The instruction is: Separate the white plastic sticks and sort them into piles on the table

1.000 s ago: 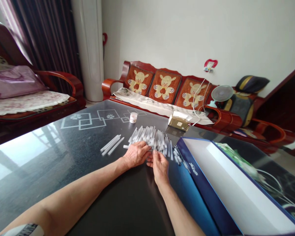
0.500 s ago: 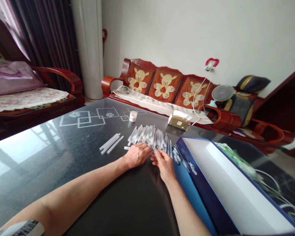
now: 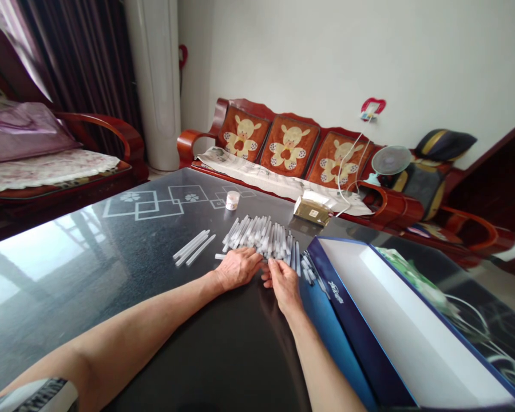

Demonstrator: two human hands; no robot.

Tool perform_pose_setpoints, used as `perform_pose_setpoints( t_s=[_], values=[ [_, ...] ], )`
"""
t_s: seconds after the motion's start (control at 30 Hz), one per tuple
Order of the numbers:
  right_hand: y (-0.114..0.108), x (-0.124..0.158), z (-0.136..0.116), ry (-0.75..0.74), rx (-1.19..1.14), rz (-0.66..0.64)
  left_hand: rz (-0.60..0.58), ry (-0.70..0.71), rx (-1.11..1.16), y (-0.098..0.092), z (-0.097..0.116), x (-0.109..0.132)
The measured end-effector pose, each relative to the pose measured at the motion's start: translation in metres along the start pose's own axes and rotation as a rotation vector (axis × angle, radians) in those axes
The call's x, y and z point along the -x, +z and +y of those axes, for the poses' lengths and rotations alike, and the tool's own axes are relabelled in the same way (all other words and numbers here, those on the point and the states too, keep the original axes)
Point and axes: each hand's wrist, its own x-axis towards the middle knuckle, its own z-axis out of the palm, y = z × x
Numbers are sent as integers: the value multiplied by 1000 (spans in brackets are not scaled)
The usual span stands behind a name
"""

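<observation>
My left hand [image 3: 239,268] is closed, palm down, round a slim white pen-like tube [image 3: 220,256], whose end sticks out to its left. Close beside it, the thumb and fingers of my right hand [image 3: 284,281] are pinched together near the other hand's fingertips; what they hold is too small and hidden to make out. Just beyond both hands lies a pile of similar white pen-like tubes [image 3: 257,232]. Several more tubes [image 3: 194,247] rest in a small separate group to the left. Darker-tipped pieces [image 3: 309,270] lie right of the pile, beside the blue box.
A long blue box [image 3: 364,320] with a white inside stands on the dark glossy table [image 3: 141,263] at right. Behind the pile are a small white round container [image 3: 232,200] and a tissue pack [image 3: 312,210]. A green-white bag [image 3: 416,280] and white cables lie beyond the box.
Both hands stay together in front of the pile, with only a slight shift of the fingers. The view has tipped very slightly; the pile and the separate tubes look the same.
</observation>
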Motion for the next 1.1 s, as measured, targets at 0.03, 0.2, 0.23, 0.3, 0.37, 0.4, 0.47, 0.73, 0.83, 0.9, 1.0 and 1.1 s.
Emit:
perform_pose_setpoints(
  t_s=[0.03, 0.2, 0.23, 0.3, 0.37, 0.4, 0.47, 0.73, 0.83, 0.9, 1.0, 1.1],
  values=[
    [0, 0, 0, -13, -12, -10, -3, -1, 1, 0, 0, 0],
    [-3, 1, 0, -7, -88, -63, 8, -7, 17, 1, -1, 0],
    [-3, 0, 0, 2, -89, -58, 10, -7, 16, 1, -2, 0],
    [-2, -1, 1, 17, -56, -28, 7, -6, 11, 2, -2, 0],
    [-1, -2, 3, 21, 14, -2, 1, -3, 7, 1, -1, 0],
    [0, -3, 4, 16, 46, 4, -2, -1, 7, 1, -1, 0],
    [1, -3, 5, -8, 69, -2, -9, 2, 9, 1, -1, 0],
    [-2, -2, 3, 14, -14, -42, 8, 1, -2, 2, -2, 0],
    [0, -4, 5, 21, 68, 0, 15, 14, -7, 3, -2, 0],
    [0, -4, 6, 4, 91, -6, 14, 22, -5, 2, -2, 0],
    [-1, -3, 5, -22, 38, -47, 10, 21, -8, 2, -2, 0],
    [-2, -3, 4, -4, -16, -59, 6, 14, -17, 2, -1, 1]
  ],
)
